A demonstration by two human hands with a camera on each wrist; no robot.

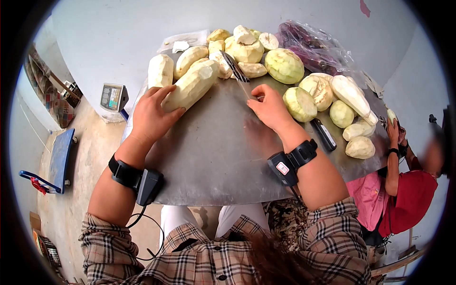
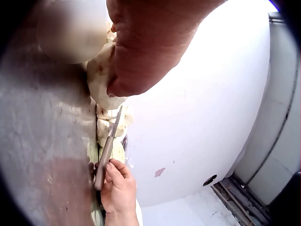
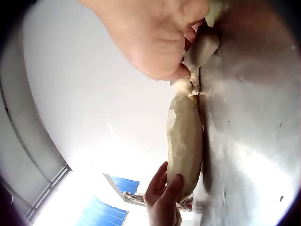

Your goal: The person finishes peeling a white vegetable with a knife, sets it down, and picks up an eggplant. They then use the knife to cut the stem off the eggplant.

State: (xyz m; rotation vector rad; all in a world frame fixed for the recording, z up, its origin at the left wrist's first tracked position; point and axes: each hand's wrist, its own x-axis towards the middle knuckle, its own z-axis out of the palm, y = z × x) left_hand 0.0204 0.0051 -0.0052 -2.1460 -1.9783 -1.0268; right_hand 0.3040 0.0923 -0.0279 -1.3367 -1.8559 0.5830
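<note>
On the steel table (image 1: 223, 156), seen from overhead, the left hand (image 1: 151, 114) wraps a peeled root (image 1: 192, 85) lying toward one o'clock; the right hand (image 1: 271, 110) pinches a knife (image 1: 236, 72) aimed at eleven. Left wrist: knife (image 2: 107, 150) toward seven. Right wrist: root (image 3: 184, 141) at five, gripped.

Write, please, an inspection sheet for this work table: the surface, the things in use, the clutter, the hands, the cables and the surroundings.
Surface: grey metal table, dull and scuffed.
Job's things: long peeled root lying on the table; knife, blade pointing away from the person.
Clutter: pile of peeled roots along the far edge; plastic bag with dark purple contents; black-handled tool lying flat.
Hands: left hand grips the near end of the long peeled root; right hand pinches the knife by its handle.
Cables: black cable hangs from the left wrist camera.
Surroundings: weighing scale on the left; second person on the right.
</note>
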